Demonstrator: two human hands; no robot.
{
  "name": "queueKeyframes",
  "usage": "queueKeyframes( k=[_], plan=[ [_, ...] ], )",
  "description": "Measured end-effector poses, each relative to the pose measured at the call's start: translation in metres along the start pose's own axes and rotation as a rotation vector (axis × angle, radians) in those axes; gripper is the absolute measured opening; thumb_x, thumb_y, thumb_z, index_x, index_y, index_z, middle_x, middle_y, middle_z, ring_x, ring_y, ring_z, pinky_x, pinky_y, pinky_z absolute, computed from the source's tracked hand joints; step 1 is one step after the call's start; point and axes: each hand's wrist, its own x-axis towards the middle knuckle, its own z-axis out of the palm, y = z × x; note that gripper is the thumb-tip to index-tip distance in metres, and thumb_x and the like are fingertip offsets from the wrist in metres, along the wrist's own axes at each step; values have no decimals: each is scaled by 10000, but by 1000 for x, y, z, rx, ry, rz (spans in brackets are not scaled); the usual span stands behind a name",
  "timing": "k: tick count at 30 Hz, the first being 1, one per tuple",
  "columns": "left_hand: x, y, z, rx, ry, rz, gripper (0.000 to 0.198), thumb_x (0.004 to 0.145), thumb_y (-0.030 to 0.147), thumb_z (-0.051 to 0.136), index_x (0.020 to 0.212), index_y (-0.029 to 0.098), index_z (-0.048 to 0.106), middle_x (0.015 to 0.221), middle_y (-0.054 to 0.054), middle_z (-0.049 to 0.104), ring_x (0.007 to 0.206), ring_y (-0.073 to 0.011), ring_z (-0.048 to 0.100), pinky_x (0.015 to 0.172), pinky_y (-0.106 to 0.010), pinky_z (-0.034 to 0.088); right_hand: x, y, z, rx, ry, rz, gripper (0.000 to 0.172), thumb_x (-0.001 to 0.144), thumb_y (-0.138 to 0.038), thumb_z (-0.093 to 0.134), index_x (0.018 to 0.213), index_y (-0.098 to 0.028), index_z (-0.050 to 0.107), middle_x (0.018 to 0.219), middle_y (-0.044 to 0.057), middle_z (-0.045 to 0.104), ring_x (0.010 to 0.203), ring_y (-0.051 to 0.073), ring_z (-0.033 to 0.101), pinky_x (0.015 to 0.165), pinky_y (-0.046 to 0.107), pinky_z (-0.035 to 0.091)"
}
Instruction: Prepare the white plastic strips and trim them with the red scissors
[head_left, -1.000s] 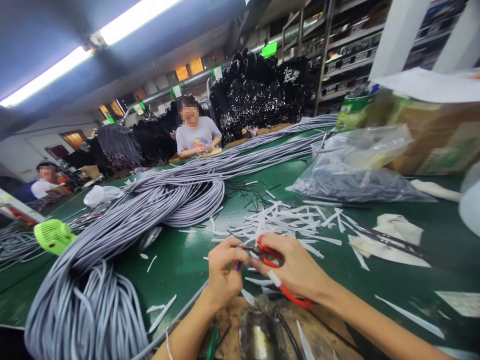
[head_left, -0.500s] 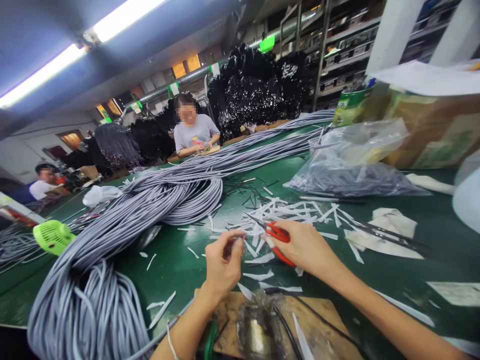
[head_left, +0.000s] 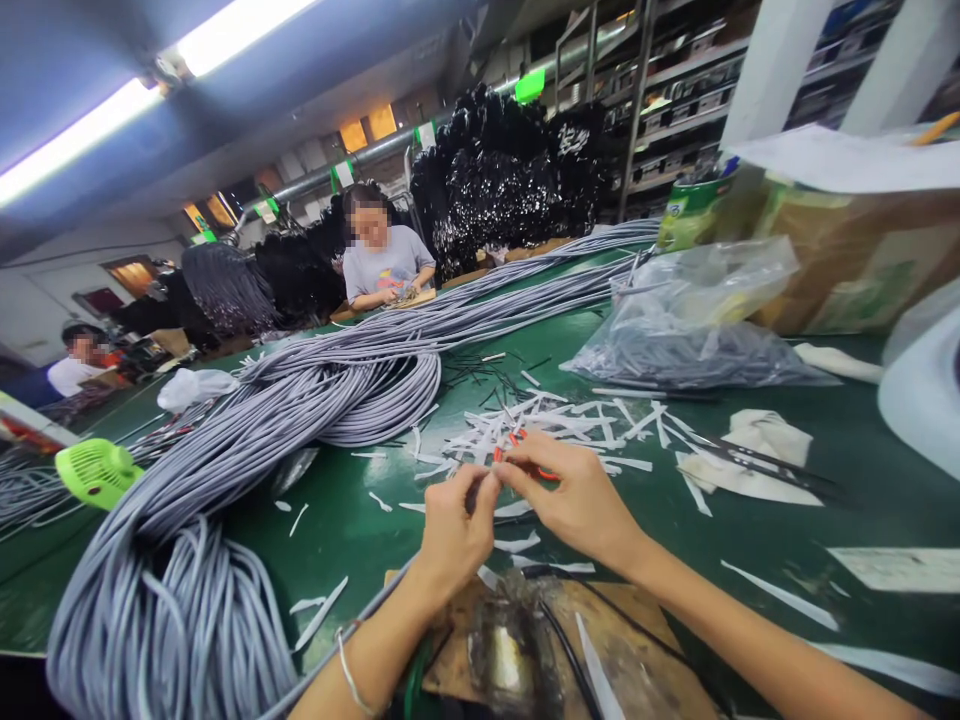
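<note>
The surface (head_left: 360, 520) is a dark green work top running far back into a workshop. A large bundle of grey cables (head_left: 247, 440) lies along its left half, looping at the near left corner and stretching away toward the shelving. White offcut strips (head_left: 570, 425) and short black pieces (head_left: 499, 375) are scattered across the middle. A green handheld fan (head_left: 97, 472) rests at the left edge. A worn wooden board (head_left: 622, 660) lies at the near edge below the hands.

Overhead, a fluorescent tube (head_left: 150, 70) lights the room. Metal shelving (head_left: 675, 90) stands at the back right, and black bundles (head_left: 510, 180) are heaped behind the surface. One person in a grey shirt (head_left: 386, 265) sits at the far side; another person (head_left: 75, 365) sits at the far left.

Containers: a clear plastic bag (head_left: 697, 320) lies at the right, filled with grey cut pieces. Behind it stand a green can (head_left: 686, 215) and a cardboard box (head_left: 855, 250); their contents cannot be made out.

The left hand (head_left: 454, 535) is pinched closed on a thin wire end (head_left: 472, 495). The right hand (head_left: 577, 495) is closed around red-handled scissors (head_left: 525, 455), mostly hidden by the fingers. The fingertips of both hands meet above the strips.
</note>
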Motion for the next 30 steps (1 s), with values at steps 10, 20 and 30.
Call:
queueKeyframes(
  k=[10,20,30],
  plan=[
    [5,5,1,-275,31,-185,365,752,457,563,894,138,668,486,43,406,463,-82,307,458,-217,242,-5,2,4,295,-115,202,279,794,-380,497,662,-175,632,638,37,635,610,159,578,563,258,471],
    [7,4,4,-690,48,-322,375,717,519,588,719,176,435,446,61,507,283,-8,261,309,-136,146,-6,7,7,384,-85,322,217,716,-335,550,636,-161,651,589,29,637,505,129,543,485,230,439],
    [10,2,-8,-718,-58,-300,391,692,473,621,849,120,558,513,29,517,353,-16,304,355,-159,223,0,26,-9,-262,-268,363,244,799,-187,439,661,-158,638,616,32,631,569,148,564,583,251,433]
  ],
)
